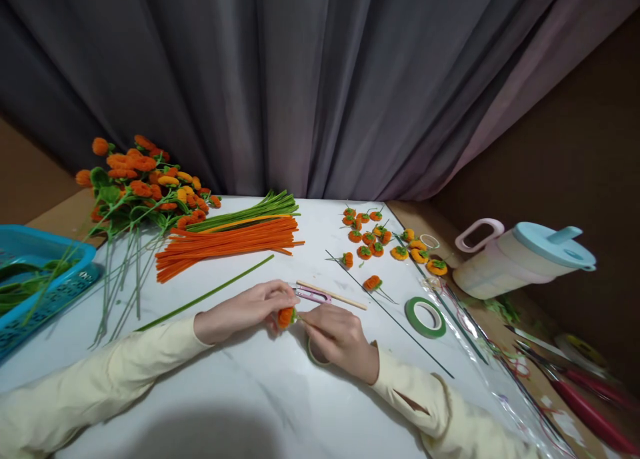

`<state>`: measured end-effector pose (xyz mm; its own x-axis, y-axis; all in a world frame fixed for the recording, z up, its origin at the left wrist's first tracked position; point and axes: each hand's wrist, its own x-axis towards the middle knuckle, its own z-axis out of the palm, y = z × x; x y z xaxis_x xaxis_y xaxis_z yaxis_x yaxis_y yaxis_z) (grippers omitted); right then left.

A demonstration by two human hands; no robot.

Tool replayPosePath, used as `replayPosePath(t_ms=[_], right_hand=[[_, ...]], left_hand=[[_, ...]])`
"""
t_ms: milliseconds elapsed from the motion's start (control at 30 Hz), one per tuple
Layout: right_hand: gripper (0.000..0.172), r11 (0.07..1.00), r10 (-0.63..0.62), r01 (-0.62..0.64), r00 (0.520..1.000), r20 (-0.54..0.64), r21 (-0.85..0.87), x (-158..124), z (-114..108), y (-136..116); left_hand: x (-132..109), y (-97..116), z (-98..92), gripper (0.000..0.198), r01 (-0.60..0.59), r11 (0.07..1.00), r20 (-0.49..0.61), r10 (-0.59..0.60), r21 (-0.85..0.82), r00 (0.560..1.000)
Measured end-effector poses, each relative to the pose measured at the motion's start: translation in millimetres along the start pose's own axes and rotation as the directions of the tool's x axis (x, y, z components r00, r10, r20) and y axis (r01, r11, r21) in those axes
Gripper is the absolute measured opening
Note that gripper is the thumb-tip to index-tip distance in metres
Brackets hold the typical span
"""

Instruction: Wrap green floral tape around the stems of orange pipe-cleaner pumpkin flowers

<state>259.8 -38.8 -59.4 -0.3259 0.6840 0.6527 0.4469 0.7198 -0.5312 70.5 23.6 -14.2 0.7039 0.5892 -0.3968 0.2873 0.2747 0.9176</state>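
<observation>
My left hand (255,309) is closed on a small fuzzy orange flower head (286,317), with its green base turned to the right. At that green side, my right hand (343,335) pinches what looks like the thin stem; its fingers partly hide it. Just behind the hands lie pink-handled snips (315,294) and a thin wooden stick (340,296). Part of a tape ring (316,353) shows beneath my right hand. Right of it, a long dark stem wire (400,325) crosses the table near a roll of green tape (413,312).
Orange and green pipe cleaners (230,245) lie behind my left hand, beside finished flowers (140,172). A blue basket (80,272) stands at left. Several small flower heads (364,252) sit back right, near a tumbler (490,265) and red-handled pliers (590,409).
</observation>
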Motion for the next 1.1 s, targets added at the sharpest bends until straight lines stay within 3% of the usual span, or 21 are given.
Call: replayPosePath(t_ms=[67, 133, 200, 233, 300, 367, 433, 500, 567, 633, 733, 800, 900, 1000, 1067, 1100], right_hand=[[0.018, 0.955, 0.254, -0.255, 0.967, 0.029, 0.153, 1, 0, -2], [0.019, 0.821, 0.455, -0.465, 0.883, 0.113, 0.330, 2, 1, -4], [0.022, 0.652, 0.559, -0.590, 0.798, 0.224, 0.476, 4, 2, -6], [0.024, 0.583, 0.584, -0.621, 0.768, 0.261, 0.523, 5, 2, -6], [0.028, 0.511, 0.604, -0.648, 0.738, 0.300, 0.565, 6, 4, -7], [0.031, 0.513, 0.599, -0.647, 0.740, 0.305, 0.565, 6, 4, -7], [0.031, 0.548, 0.574, -0.635, 0.759, 0.308, 0.544, 6, 3, -7], [0.031, 0.598, 0.531, -0.610, 0.788, 0.312, 0.521, 6, 1, -7], [0.029, 0.683, 0.472, -0.556, 0.831, 0.295, 0.474, 6, -1, -7], [0.023, 0.817, 0.378, -0.440, 0.897, 0.230, 0.373, 5, -2, -6], [0.020, 0.978, 0.118, -0.136, 0.986, 0.118, 0.157, 2, -2, -5], [0.022, 0.994, -0.108, 0.107, 0.989, 0.101, 0.009, 1, -3, -3], [0.028, 0.897, -0.370, 0.391, 0.919, 0.132, -0.205, 0, -5, 0], [0.035, 0.803, -0.480, 0.509, 0.860, 0.172, -0.310, 1, -7, 1], [0.035, 0.797, -0.489, 0.518, 0.855, 0.170, -0.310, 1, -7, 2], [0.035, 0.818, -0.466, 0.491, 0.871, 0.155, -0.299, 1, -7, 2]], left_hand=[[-6, 4, 1.0, 0.027, -0.236, 0.917, -0.079, 0.275, 0.322, 0.958], [-11, 7, 2.9, 0.021, -0.382, 0.653, -0.003, 0.507, 0.654, 0.862], [-14, 6, 5.3, 0.009, -0.415, 0.410, 0.112, 0.589, 0.812, 0.801], [-15, 6, 6.5, 0.008, -0.411, 0.333, 0.149, 0.596, 0.848, 0.789], [-15, 4, 8.0, 0.014, -0.407, 0.263, 0.192, 0.583, 0.875, 0.789], [-14, 2, 8.3, 0.016, -0.414, 0.283, 0.198, 0.565, 0.865, 0.801], [-13, 2, 7.4, 0.015, -0.422, 0.359, 0.181, 0.545, 0.832, 0.819], [-12, 3, 5.6, 0.011, -0.418, 0.474, 0.140, 0.516, 0.775, 0.845], [-11, 6, 3.4, 0.009, -0.362, 0.643, 0.089, 0.417, 0.675, 0.905], [-10, 10, 1.3, 0.012, -0.230, 0.823, 0.061, 0.233, 0.520, 0.971], [-9, 13, -1.2, 0.014, -0.017, 0.970, 0.074, -0.001, 0.242, 0.997], [-7, 12, -2.4, 0.012, 0.063, 0.995, 0.070, -0.069, 0.078, 0.995], [-1, 4, -3.2, 0.010, 0.225, 0.959, 0.108, -0.209, -0.170, 0.972], [4, -4, -2.9, 0.017, 0.397, 0.857, 0.227, -0.336, -0.328, 0.914], [5, -6, -2.3, 0.022, 0.426, 0.838, 0.253, -0.355, -0.342, 0.900], [5, -5, -1.9, 0.024, 0.391, 0.870, 0.232, -0.331, -0.300, 0.915]])
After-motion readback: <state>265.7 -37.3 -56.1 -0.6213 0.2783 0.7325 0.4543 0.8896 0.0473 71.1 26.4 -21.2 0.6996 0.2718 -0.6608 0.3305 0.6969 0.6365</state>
